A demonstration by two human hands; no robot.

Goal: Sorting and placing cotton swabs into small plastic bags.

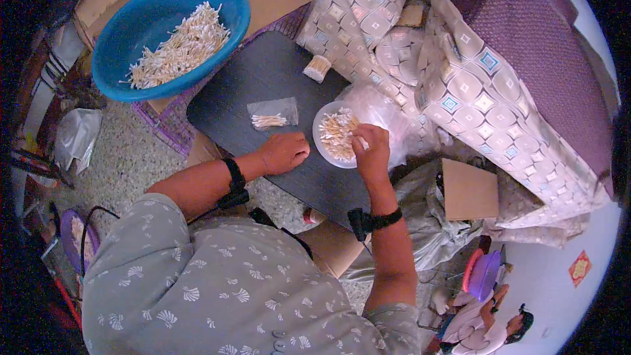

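My right hand (373, 148) reaches over the right side of a round white bowl (322, 148) heaped with cotton swabs (337, 133). Its fingers are pinched together at the swabs there, with small white tips showing by them. Left of the bowl, my left hand (286, 152) rests on the dark table (227, 95) with its fingers curled in; whatever they hold, if anything, is hidden. Just beyond it lies a clear plastic bag (282, 106) with a small row of cotton swabs (268, 120) on its near part. A bundle of swabs (317, 69) stands near the table's far edge.
A large blue basin (108, 59) of loose cotton swabs sits on cardboard at the far left. Clear plastic bags (378, 118) crowd the table's right side, beside patterned cloth (480, 85). A cardboard box (470, 189) is at right. Another person (480, 325) sits lower right near a purple basin (485, 276).
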